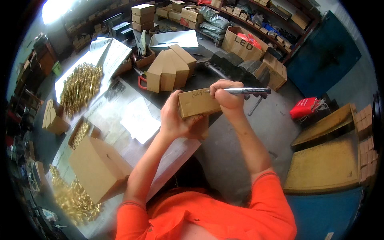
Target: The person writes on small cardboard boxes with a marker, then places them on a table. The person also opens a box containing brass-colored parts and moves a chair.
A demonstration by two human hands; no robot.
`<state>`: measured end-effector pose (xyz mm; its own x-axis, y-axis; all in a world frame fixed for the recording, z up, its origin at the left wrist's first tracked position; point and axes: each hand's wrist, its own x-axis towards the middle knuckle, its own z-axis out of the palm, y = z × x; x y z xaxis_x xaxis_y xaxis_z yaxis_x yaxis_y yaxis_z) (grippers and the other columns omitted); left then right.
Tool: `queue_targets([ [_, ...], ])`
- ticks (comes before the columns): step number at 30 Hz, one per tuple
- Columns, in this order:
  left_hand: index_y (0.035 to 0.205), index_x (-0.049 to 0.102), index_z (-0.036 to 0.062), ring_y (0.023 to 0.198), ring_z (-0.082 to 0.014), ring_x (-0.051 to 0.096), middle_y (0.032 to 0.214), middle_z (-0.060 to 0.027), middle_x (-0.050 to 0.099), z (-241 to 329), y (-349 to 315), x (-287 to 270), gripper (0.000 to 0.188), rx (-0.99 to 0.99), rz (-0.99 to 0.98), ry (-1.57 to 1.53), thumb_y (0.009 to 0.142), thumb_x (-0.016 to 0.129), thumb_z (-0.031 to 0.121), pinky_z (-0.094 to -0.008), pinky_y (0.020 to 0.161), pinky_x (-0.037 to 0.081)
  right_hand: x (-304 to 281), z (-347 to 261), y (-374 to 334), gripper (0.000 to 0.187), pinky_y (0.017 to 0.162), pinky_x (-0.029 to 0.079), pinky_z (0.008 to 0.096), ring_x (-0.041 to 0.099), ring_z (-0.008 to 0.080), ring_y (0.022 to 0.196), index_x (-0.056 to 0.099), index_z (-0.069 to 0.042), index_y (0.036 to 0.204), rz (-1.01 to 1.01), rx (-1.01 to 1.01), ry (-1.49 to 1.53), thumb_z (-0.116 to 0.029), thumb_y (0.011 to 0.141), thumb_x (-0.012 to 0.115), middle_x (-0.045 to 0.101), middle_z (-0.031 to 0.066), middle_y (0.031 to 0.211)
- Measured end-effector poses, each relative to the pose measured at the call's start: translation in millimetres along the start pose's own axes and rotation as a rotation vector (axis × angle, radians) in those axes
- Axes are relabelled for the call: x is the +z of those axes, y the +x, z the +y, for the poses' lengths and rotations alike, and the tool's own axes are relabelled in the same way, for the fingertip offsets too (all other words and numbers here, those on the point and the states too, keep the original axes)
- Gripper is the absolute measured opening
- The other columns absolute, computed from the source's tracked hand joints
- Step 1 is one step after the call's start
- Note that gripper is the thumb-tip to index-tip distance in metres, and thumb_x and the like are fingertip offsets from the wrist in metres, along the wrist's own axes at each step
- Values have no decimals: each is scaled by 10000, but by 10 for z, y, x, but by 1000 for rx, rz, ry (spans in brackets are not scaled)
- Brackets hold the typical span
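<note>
A small brown cardboard box (198, 105) is held up in front of me over the table's edge. My left hand (174, 118) grips it from the left and below, thumb along its side. Between the fingers of my right hand (228, 96) is a silver-and-black marker pen (254, 91), its tip at the box's upper face. Dark handwriting runs along that face near the tip. Beyond the box, several folded cardboard boxes (170, 72) stand close together on the table, with red-handled scissors (141, 82) beside them.
Brass-coloured rods (82, 86) lie piled on paper at left, and small brass pieces (74, 200) nearer me. A larger cardboard box (98, 168) sits between them and my left arm. A vise (234, 66) is mounted at the far right edge. White paper (140, 120) covers the table's middle.
</note>
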<state>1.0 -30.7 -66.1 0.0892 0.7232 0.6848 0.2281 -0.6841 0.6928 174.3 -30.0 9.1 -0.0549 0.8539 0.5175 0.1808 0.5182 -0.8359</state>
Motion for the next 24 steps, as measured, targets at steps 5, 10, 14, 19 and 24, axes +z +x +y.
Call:
queue_targets([
  [5, 1116, 477, 8, 883, -321, 607, 957, -166, 591, -10, -15, 0, 693, 17, -9, 36, 593, 843, 275, -361, 761, 491, -54, 21, -22, 180, 570, 381, 227, 485, 104, 586, 601, 48, 626, 47, -4, 21, -55, 623, 453, 556, 55, 618],
  [10, 1119, 477, 8, 886, -325, 607, 957, -167, 593, 15, -2, -4, 697, -26, -8, 0, 585, 842, 268, -359, 764, 491, -81, -7, 34, 180, 546, 372, 222, 483, 101, 561, 597, 43, 619, -61, 20, -89, -71, 622, 457, 555, 55, 609],
  [14, 1121, 478, 9, 887, -326, 607, 959, -165, 594, -2, -3, -8, 703, 6, -7, 33, 578, 843, 266, -360, 766, 491, -172, -16, -49, 143, 533, 393, 233, 498, 100, 549, 587, 45, 610, -85, 19, 179, -63, 651, 504, 547, 53, 575],
  [19, 1119, 478, 2, 902, -324, 602, 971, -165, 591, -18, -4, 0, 709, -15, -7, -10, 571, 843, 265, -368, 771, 488, -60, 59, -104, 178, 535, 399, 243, 514, 125, 552, 594, 35, 608, -124, -182, 41, -127, 640, 527, 563, 71, 582],
  [24, 1121, 476, 0, 906, -325, 600, 978, -168, 590, -32, -7, -3, 718, -10, -9, 21, 565, 846, 264, -369, 770, 487, -39, 47, -101, 178, 532, 412, 247, 523, 128, 544, 608, 30, 619, -130, -157, 26, -127, 638, 525, 569, 76, 582],
])
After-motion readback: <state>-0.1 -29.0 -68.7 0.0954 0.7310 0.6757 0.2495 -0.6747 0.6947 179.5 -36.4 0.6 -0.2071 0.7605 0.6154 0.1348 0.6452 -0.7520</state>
